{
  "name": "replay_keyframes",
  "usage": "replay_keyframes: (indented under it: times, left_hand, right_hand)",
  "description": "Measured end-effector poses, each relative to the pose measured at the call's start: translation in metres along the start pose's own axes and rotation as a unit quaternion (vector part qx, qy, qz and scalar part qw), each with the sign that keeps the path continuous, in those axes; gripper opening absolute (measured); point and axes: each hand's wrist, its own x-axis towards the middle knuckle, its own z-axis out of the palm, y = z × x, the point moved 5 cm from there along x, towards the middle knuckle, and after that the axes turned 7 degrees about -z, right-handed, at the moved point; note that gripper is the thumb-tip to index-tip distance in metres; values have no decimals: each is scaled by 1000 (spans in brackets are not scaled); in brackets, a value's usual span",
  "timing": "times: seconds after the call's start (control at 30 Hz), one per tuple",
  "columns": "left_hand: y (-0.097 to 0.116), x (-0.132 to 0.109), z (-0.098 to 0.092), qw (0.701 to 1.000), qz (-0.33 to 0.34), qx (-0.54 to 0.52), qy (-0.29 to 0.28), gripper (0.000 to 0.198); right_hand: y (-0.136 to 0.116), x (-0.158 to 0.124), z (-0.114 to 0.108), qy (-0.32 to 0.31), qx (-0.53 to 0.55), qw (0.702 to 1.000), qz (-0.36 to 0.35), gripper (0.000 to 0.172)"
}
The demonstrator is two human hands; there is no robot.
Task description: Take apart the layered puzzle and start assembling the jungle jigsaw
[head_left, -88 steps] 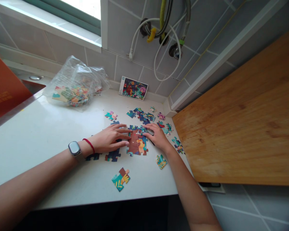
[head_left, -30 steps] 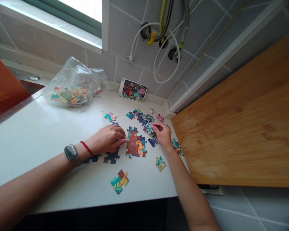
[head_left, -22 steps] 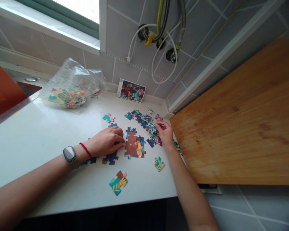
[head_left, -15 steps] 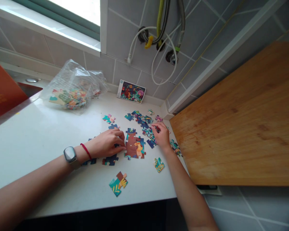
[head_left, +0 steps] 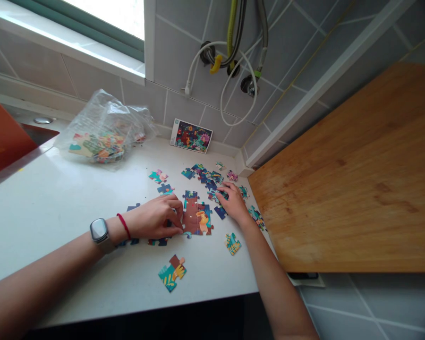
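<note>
Your left hand (head_left: 157, 218) curls narrow against the 9 o'clock edge of the joined puzzle section (head_left: 197, 221); whether it holds a piece, you can't tell. Your right hand (head_left: 233, 203) lies spread on loose pieces (head_left: 212, 189) at 2 o'clock. Plastic bag (head_left: 104, 137) at 10 o'clock.

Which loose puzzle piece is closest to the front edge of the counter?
The joined teal-and-yellow leaf jigsaw pieces are closest to the front edge of the white counter. The next nearest, a lone teal-and-yellow piece, sits further back and to the right.
</note>
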Motion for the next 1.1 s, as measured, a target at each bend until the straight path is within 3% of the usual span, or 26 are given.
replay_keyframes:
  times: [0.2, 0.3, 0.47, 0.53, 0.77, 0.9, 1.1]
  left_hand:
    - [3, 0, 1, 1000, 6, 5, -18, 16]
    - [3, 0, 1, 1000, 4, 1, -20, 15]
    - [2, 0, 3, 1000, 11, 3, -19, 23]
    - [0, -1, 4, 1000, 11, 4, -23, 26]
    - [-1, 0, 5, 1000, 3, 1, -23, 25]
    - [-1, 1, 5, 1000, -4, -11, -18, 26]
    - [2, 2, 2, 1000, 7, -26, -4, 28]
  right_hand:
    - [32, 5, -30, 81, -19, 996, 28, 41]
    - [43, 6, -34, 59, 0, 997, 41, 39]
    - [40, 5, -21, -61, 38, 997, 41, 43]
    - [41, 4, -22, -81, 24, 995, 54, 41]
    - [58, 0, -44, -43, -43, 991, 115, 33]
    - [53, 0, -39, -47, -78, 991, 94, 46]
    - [48, 6, -33, -15, -76, 993, 93, 36]
